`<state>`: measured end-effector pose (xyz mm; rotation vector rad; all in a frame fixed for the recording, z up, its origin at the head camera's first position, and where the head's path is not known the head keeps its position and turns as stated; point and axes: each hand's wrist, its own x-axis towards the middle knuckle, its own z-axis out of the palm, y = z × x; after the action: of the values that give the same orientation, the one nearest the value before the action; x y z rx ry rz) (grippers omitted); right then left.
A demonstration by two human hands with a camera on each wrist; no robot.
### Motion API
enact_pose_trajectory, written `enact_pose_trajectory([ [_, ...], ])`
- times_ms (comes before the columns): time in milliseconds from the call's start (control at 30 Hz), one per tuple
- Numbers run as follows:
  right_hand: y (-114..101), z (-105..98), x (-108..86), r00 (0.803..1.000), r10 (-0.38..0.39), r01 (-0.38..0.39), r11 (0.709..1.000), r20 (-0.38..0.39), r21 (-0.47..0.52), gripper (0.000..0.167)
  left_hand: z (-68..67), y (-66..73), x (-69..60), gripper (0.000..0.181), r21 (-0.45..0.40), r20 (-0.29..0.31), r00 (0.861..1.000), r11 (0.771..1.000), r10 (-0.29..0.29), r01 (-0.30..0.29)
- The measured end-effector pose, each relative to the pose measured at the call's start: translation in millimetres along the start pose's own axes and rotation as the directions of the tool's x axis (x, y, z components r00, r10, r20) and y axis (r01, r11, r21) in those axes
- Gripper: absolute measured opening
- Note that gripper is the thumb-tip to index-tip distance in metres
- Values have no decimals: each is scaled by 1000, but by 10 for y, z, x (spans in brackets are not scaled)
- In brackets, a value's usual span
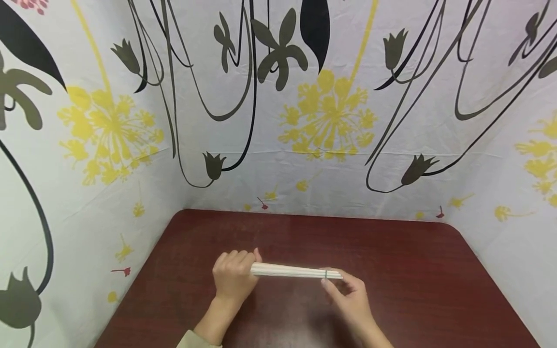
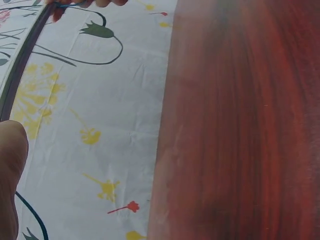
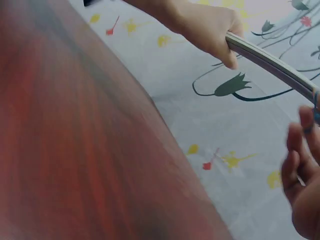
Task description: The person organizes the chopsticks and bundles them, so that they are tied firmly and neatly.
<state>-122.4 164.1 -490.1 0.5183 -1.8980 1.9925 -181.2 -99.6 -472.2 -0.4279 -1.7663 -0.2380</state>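
A bundle of thin pale sticks [image 1: 289, 271] is held level above the table, with a dark green band [image 1: 326, 274] around it near its right end. My left hand [image 1: 235, 275] grips the left end, fingers curled round it. At the banded end, my right hand [image 1: 352, 297] pinches the sticks between thumb and fingers. The right wrist view shows the bundle [image 3: 270, 62] running from the left hand [image 3: 207, 27] to the right hand's fingers [image 3: 300, 145]. In the left wrist view the left thumb lies against the bundle [image 2: 22, 60].
A dark red-brown table [image 1: 391, 261] with rounded far corners lies under both hands. White cloth [image 1: 270, 135] printed with yellow, grey-green and black flowers hangs behind it and along both sides.
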Motion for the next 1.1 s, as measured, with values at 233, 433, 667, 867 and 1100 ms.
enact_pose_trajectory([
  [233, 20, 69, -142, 981, 10, 8, 996, -196, 93, 11, 16, 28, 61, 47, 29, 1, 1000, 999, -19, 19],
  [433, -51, 112, -140, 967, 159, -172, 984, -199, -49, 10, 6, 46, 74, 45, 34, 18, 998, 998, -56, 55],
  [667, 1, 175, -151, 988, -52, 8, 957, -145, -290, 19, -19, 10, 91, 39, 52, 57, 993, 993, -106, 103],
  [867, 136, 164, -99, 761, -596, 648, 687, 256, -328, 14, -24, 9, 84, 35, 29, 149, 978, 989, -146, 144],
  [1100, 34, 271, -136, 641, -726, 763, 569, 248, -307, 57, -13, 24, 30, 37, 31, 208, 955, 977, -212, 210],
])
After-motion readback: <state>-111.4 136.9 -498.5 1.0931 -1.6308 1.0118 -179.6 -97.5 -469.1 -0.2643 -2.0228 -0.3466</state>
